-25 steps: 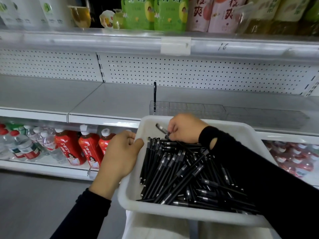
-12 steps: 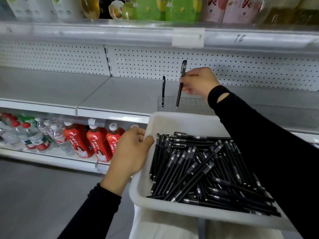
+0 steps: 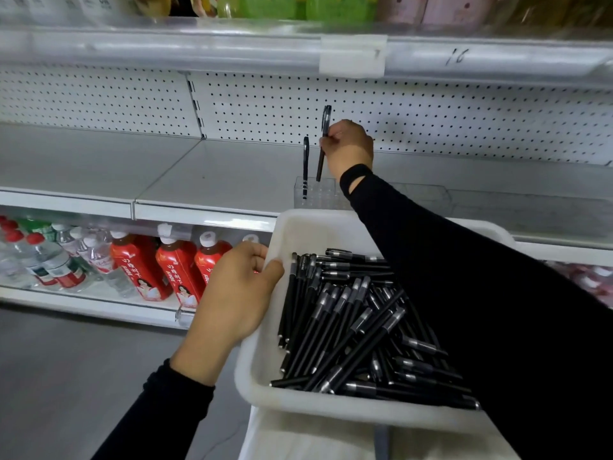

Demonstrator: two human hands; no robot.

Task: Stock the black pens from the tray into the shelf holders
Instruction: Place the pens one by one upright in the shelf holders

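Head view showed, nearest, the white tray [image 3: 262, 346] full of black pens [image 3: 348, 327]. The left hand [image 3: 232, 293] gripped its left rim, thumb inside. Farther, over the shelf [image 3: 232, 174], the right hand [image 3: 348, 147] pinched one pen [image 3: 320, 167] nearly upright, its tip just above the clear holder [image 3: 315, 197], beside a second pen [image 3: 305, 161] already standing there. The step seemed to be insertion. Next, the tip had to meet a free hole before the fingers released.

Grey shelf [image 3: 232, 171] w/ clear pen holder [image 3: 319, 198].
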